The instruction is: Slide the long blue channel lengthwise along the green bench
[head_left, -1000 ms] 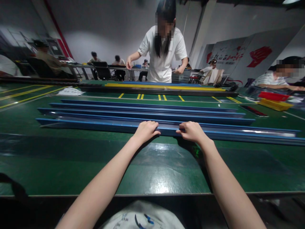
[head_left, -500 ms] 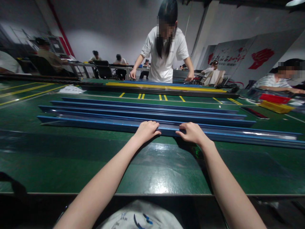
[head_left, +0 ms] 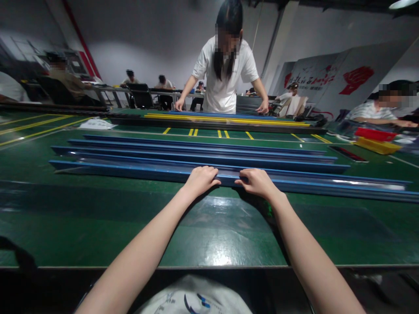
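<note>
A long blue plastic channel (head_left: 131, 171) lies across the green table in front of me, slightly slanted, its right end running out of view. Near its middle, my left hand (head_left: 201, 179) is closed over the near wall, fingers curled inside and thumb on the front. My right hand (head_left: 257, 179) grips the same wall a short way to the right, its fingertips partly hidden. Just behind lie more blue channels (head_left: 157, 151), side by side and roughly parallel. A clear film strip (head_left: 98, 205) is spread flat on the near side of the table.
Across the green table (head_left: 183, 244), a person in a white shirt (head_left: 221, 74) leans over yellow strips (head_left: 229, 119) and black strips. At right are a phone (head_left: 348, 154), a yellow tray (head_left: 376, 146) and a red tray (head_left: 375, 134). White paper (head_left: 97, 124) lies at left.
My right hand has slid a little left along the channel, closer to my left hand. The left hand keeps its grip. The co-worker's hands have barely moved.
</note>
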### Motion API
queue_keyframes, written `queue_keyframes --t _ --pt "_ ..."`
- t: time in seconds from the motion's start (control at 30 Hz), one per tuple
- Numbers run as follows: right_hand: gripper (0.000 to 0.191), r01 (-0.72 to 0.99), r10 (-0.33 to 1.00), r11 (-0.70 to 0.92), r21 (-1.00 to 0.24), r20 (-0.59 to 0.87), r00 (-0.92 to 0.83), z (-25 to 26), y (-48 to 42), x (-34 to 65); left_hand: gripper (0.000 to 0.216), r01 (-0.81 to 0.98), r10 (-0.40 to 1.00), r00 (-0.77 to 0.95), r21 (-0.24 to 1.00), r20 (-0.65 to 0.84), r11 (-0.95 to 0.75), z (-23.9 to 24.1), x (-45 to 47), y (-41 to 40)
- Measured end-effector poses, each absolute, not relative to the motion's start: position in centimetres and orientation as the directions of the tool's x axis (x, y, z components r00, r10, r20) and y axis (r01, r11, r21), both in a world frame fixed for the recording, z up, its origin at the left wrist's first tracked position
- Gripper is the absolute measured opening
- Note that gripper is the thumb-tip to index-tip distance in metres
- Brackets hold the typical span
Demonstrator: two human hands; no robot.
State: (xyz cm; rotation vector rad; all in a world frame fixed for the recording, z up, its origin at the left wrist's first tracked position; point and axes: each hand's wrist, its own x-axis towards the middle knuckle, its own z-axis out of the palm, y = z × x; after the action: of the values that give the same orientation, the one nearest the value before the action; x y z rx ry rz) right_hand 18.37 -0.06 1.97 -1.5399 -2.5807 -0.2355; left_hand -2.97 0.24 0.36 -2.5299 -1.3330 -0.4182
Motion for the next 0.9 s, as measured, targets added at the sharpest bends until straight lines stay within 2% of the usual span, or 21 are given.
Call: queue_keyframes --t 0.53,0.9 --pt "0.029 0.919 0.909 0.380 0.108 0.141 -0.393 2.80 -0.38 19.00 0.024 0.821 0.751 0.536 -0.032 0.386 -0.570 0.67 -3.03 0.09" --pt "0.028 0.911 0.900 0.390 0.134 0.154 -0.408 2.49 -0.35 18.95 0.025 0.838 0.766 0.516 -0.038 0.383 -0.545 0.61 -2.91 0.16"
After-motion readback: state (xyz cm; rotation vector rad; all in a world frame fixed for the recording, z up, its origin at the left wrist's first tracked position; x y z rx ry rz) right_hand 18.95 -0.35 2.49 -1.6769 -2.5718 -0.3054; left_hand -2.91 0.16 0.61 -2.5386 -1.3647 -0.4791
